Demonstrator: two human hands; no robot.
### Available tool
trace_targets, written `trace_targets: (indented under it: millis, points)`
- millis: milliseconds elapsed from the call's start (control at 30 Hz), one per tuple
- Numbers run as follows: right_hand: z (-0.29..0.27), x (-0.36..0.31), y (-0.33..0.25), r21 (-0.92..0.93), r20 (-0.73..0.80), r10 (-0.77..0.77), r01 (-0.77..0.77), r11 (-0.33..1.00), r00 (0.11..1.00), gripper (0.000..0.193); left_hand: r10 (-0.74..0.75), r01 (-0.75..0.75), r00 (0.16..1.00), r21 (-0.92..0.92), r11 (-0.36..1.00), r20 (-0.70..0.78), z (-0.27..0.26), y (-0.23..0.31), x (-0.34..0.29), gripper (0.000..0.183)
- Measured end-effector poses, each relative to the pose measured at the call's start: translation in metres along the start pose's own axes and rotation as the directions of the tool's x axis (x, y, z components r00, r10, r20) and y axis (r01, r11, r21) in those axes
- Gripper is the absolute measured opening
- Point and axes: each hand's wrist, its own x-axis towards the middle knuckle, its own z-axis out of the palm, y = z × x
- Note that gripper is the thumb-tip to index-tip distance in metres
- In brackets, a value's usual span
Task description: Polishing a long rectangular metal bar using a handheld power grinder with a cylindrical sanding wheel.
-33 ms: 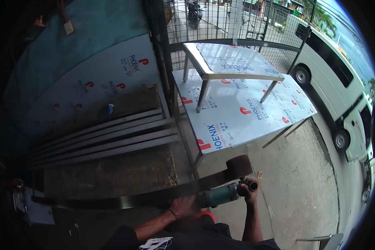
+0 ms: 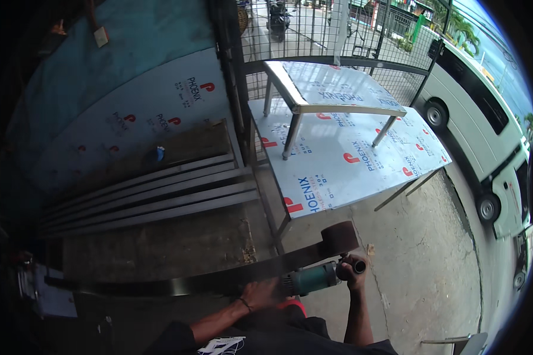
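Note:
A green-bodied drum sander (image 2: 315, 279) is held low in front of me, its brown abrasive drum (image 2: 341, 235) at the far side. My right hand (image 2: 355, 273) wraps round its black side handle, whose round end faces up. At the sander's rear end, my left hand (image 2: 260, 294) is closed on the dark grip; some of its fingers are blurred. A long shiny metal bar (image 2: 183, 286) runs crosswise just beyond my left hand, reaching toward the drum. Whether drum and bar touch, I cannot tell.
Beyond the sander stands a steel table (image 2: 337, 186) under printed film, with a smaller steel table (image 2: 349, 89) on top. Several metal tubes (image 2: 189, 188) lie on a worn bench at left. Film-covered sheet (image 2: 154, 112) leans behind. A wire-mesh gate (image 2: 308, 35) and white van (image 2: 468, 112) are farther off.
The surroundings sit slightly farther right in the view. Both hands keep their hold on the sander, and the bar shows no clear movement.

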Motion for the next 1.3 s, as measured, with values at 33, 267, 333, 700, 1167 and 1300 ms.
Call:
trace_targets:
  millis: [33,267,333,700,1167,1300]
  points:
    - [0.013,-0.007,-0.003,0.001,0.014,0.002,-0.002,1.000,1.000,0.035,-0.039,0.039,0.998,0.001,0.999,0.047,-0.003,-0.007,-0.011,0.064]
    - [0.095,-0.062,0.007,-0.005,0.086,0.010,-0.009,1.000,0.996,0.036,-0.101,0.092,0.987,0.073,0.993,0.125,0.010,-0.088,-0.094,0.068]
    - [0.128,-0.070,0.002,0.012,0.102,0.011,-0.012,1.000,0.995,0.035,-0.129,0.114,0.983,0.114,0.987,0.127,0.005,-0.109,-0.115,0.070]
    - [0.163,-0.084,0.019,-0.095,0.306,0.048,-0.020,0.995,0.951,0.028,-0.257,0.245,0.965,0.164,0.956,0.057,-0.030,-0.125,-0.167,0.064]
    - [-0.008,0.020,0.006,-0.115,0.090,0.062,-0.052,0.992,0.994,0.032,-0.066,0.065,0.998,-0.085,0.994,-0.013,0.016,-0.006,-0.004,0.053]
    - [-0.023,0.031,0.006,-0.106,0.107,0.066,-0.055,0.993,0.992,0.025,-0.028,0.022,0.997,-0.073,0.997,-0.075,0.034,0.001,0.005,0.063]
